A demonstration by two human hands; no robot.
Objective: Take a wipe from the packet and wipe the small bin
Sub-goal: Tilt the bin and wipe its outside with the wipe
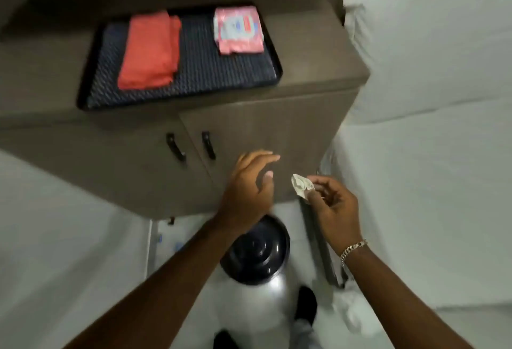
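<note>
Above bin [257,262], right hand [333,210] pinches wipe [301,185].

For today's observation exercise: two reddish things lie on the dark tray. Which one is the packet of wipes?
The packet of wipes is the pink one at the tray's back right, with a pale label. The other is a plain orange-red folded cloth on the left.

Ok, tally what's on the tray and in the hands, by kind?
Cloth, red, on the tray: 1
Packet, pink, on the tray: 1
Wipe, crumpled, in the right hand: 1
Left hand: 0
Total: 3
</note>
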